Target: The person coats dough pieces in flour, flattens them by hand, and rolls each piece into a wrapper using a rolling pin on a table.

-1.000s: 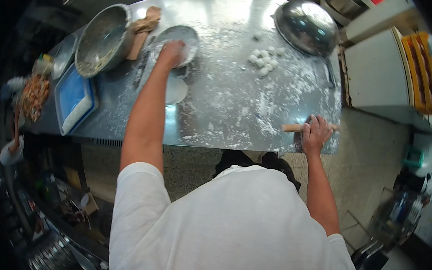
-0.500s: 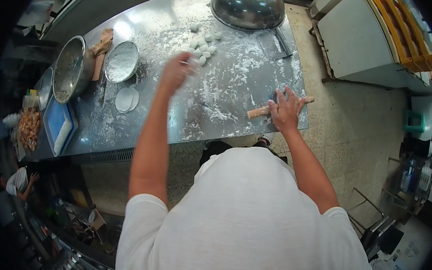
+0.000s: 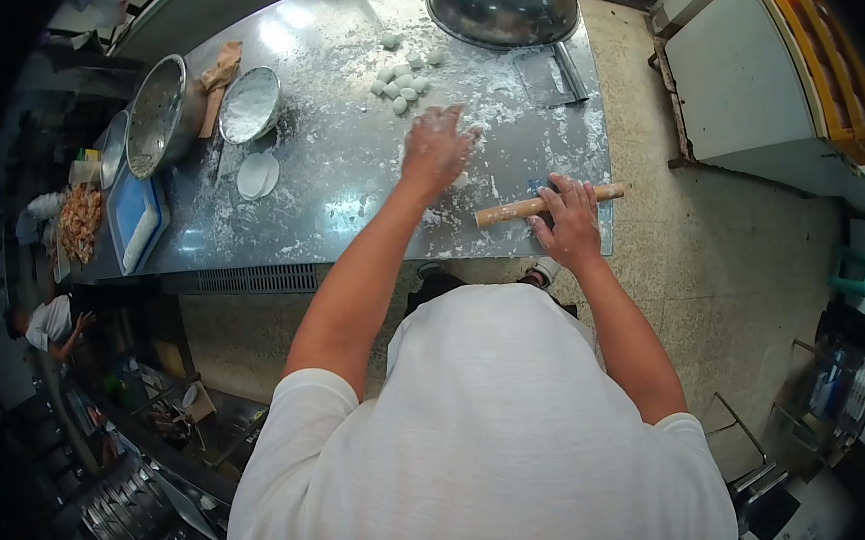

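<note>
Dough rounds [image 3: 257,175] lie flat; dough pieces [image 3: 403,79] unrolled. Right hand [image 3: 572,222]: grip spread over rolling pin [image 3: 505,212]. Left hand [image 3: 436,151]: blurred, cannot tell grip.

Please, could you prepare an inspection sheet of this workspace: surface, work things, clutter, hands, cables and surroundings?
Surface: metal table, scattered with white powder.
Job's things: rolling pin; small pale pieces, loosely clustered; flat white rounds, overlapping; powder bowl.
Clutter: large metal bowl, blue tray, overturned metal bowl, flat-bladed tool.
Hands: right hand on the rolling pin, fingers extended; left hand blurred, contents unclear.
Cables: nothing seen.
Surroundings: yellow crates at picture right; another person at picture left.
</note>
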`<state>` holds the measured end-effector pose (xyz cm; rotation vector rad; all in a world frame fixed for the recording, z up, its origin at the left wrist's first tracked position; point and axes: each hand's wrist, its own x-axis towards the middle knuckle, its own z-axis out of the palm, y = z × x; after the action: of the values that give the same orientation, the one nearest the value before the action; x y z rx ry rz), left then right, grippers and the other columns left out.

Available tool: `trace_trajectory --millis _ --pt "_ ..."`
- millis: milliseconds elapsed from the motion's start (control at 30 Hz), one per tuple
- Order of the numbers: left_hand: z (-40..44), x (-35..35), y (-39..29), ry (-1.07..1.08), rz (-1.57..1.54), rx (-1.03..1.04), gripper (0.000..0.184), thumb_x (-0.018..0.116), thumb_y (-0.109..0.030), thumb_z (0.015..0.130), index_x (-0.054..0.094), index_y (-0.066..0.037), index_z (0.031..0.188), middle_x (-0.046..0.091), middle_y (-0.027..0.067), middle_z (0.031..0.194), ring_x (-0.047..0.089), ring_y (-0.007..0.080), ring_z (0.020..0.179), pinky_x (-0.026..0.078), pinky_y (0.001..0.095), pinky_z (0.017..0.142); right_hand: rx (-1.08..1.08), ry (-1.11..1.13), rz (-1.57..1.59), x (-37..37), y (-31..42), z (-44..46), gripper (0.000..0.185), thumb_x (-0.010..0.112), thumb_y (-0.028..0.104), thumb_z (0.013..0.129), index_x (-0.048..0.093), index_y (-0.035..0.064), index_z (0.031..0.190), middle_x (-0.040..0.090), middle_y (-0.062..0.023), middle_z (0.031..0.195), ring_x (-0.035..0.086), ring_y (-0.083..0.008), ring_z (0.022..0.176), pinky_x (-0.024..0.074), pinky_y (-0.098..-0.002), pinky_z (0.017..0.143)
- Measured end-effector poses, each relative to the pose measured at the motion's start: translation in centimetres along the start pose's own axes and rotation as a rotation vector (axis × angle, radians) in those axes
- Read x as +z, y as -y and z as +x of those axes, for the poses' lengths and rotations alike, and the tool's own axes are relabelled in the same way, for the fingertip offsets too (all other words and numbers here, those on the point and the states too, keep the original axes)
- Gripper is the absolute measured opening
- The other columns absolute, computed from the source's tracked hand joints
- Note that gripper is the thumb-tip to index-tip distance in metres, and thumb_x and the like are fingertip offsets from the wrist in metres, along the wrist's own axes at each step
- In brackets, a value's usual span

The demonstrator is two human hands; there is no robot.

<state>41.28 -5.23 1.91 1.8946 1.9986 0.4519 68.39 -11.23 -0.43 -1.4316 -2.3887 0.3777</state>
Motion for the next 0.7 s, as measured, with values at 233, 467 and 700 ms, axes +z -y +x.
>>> trace_trajectory --millis 233,467,700 --pt "1.0 3.8 0.4 0.054 0.304 0.186 0.062 0.040 -0.050 0.102 0.031 -0.026 0.158 0.025 0.0151 0.163 0.013 0.0400 0.153 0.000 0.0650 0.120 0.085 0.019 -0.054 0.4 0.9 0.3 0.049 0.073 0.032 0.083 0.063 0.0094 0.126 0.051 -0.0127 0.142 0.044 -0.0350 0.136 0.0220 -0.0528 0.120" --pt "1.4 3.0 0.2 0.148 0.290 0.266 0.063 0.039 -0.052 0.101 0.030 -0.028 0.158 0.019 0.0134 0.166 0.006 0.0385 0.154 -0.005 0.0666 0.119 0.090 -0.031 -0.070 1.3 2.1 0.9 0.052 0.072 0.032 0.083 0.060 0.0101 0.128 0.051 -0.0126 0.141 0.044 -0.0359 0.135 0.0209 -0.0541 0.119" --pt "3.0 2.5 2.6 0.155 -0.295 0.070 0.052 0.044 -0.047 0.102 0.050 -0.022 0.148 0.050 0.0134 0.149 0.036 0.0307 0.146 0.018 0.0494 0.123 0.102 -0.084 -0.048 1.8 2.6 1.1 0.048 0.072 0.032 0.083 0.062 0.0115 0.126 0.053 -0.0113 0.140 0.045 -0.0332 0.134 0.0211 -0.0523 0.120"
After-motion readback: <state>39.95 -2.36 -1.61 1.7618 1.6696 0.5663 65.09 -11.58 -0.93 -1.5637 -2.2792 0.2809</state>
